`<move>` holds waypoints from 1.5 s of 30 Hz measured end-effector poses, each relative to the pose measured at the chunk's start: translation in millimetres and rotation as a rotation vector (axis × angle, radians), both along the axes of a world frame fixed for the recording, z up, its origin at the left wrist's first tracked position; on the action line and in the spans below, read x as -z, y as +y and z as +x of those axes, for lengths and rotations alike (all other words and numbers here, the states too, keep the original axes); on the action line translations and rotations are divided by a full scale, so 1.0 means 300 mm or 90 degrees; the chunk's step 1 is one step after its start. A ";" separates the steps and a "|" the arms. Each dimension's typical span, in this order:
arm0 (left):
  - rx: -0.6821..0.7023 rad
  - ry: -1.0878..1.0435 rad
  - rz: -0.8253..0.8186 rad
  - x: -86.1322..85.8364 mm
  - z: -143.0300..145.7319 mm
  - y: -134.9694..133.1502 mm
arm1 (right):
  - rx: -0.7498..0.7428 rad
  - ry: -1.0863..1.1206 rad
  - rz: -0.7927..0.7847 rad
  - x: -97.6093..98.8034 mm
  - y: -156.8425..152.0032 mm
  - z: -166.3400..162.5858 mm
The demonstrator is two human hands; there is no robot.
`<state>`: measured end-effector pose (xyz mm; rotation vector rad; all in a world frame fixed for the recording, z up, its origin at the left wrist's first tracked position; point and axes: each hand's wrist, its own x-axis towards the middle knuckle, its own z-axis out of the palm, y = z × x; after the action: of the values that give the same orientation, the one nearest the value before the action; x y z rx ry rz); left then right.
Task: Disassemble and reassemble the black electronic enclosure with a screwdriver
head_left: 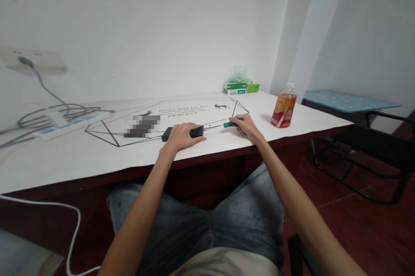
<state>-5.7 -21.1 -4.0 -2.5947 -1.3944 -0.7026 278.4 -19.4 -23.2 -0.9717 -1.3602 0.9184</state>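
Note:
My left hand (183,136) is closed over a black box-shaped device (166,134) that lies on the white tabletop near its front edge. Most of the device's middle is hidden beneath my fingers. My right hand (245,126) grips a screwdriver (230,124) by its green and black handle. Its metal shaft points left, level with the table, and the tip meets the device's right end; whether it sits in a screw I cannot tell. A tiny dark speck (209,125) shows on the table just behind the shaft.
A bottle of amber drink (284,106) stands to the right. Green and white boxes (235,88) with a plastic bag sit at the back. On the left lie a power strip (69,125) and coiled cables. A pixelated patch covers something left of the device. A black chair (389,142) is at right.

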 end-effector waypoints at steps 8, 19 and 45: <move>-0.001 -0.010 0.002 0.005 -0.001 0.012 | 0.002 -0.041 -0.016 -0.002 -0.002 -0.001; -0.010 -0.002 -0.001 0.000 0.000 0.007 | 0.007 -0.080 0.005 0.001 -0.004 -0.002; -0.020 0.003 0.013 0.010 0.002 0.010 | -0.037 -0.090 0.006 -0.006 -0.022 -0.001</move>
<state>-5.1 -18.0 -7.0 -2.5510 -1.4166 -0.7026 278.2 -26.2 -21.5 -1.0104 -1.5170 0.8994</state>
